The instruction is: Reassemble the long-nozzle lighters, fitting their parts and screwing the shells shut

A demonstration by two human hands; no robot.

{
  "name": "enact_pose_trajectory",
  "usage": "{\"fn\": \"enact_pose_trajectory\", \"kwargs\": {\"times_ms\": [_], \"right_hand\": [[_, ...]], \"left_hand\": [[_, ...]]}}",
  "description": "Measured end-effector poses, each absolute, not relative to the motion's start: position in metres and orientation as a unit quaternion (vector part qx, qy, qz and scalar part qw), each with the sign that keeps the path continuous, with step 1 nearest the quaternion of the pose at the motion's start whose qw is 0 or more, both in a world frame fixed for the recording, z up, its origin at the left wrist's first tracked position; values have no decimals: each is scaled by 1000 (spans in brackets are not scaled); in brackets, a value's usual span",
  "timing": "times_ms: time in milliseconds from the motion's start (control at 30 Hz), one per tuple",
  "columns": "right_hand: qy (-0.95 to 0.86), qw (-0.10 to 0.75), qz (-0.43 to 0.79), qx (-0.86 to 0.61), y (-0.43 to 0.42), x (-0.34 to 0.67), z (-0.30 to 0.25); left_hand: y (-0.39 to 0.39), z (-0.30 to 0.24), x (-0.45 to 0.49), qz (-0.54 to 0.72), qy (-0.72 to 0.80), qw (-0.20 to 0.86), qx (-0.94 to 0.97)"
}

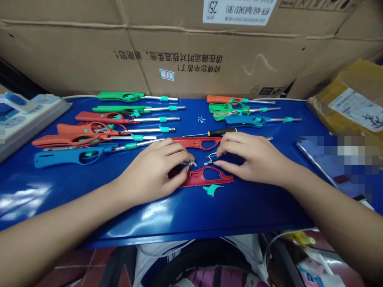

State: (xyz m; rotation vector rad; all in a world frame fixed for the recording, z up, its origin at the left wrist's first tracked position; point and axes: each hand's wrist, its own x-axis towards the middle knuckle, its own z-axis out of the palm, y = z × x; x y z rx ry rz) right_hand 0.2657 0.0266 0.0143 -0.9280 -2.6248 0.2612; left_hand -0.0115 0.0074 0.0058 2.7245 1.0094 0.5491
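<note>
My left hand (157,167) is closed around a small part whose metallic end (188,162) pokes out between thumb and fingers; the rest of it is hidden. Across a small gap, my right hand (254,157) pinches a small igniter piece (211,160) with a white wire looping from it. Between and behind the hands lies one red half of a lighter casing (196,142). A second red casing half (196,178) lies in front, its left end partly covered by my left hand. Just below it rests a loose teal trigger (213,189).
A screwdriver (223,132) and several small screws (202,119) lie behind the hands. Rows of long-nosed lighters (86,139) stretch left, with more lighters (245,120) at right. A cardboard box (185,52) walls the back; a power strip (32,119) and phone (329,167) flank.
</note>
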Motion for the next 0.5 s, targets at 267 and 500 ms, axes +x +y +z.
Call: {"fn": "enact_pose_trajectory", "kwargs": {"times_ms": [267,500], "right_hand": [[-948,86,214,-220,15,264,22],[-933,157,218,-240,18,263,17]], "left_hand": [[12,-1,-14,203,350,94,910],[8,5,-12,247,323,99,908]]}}
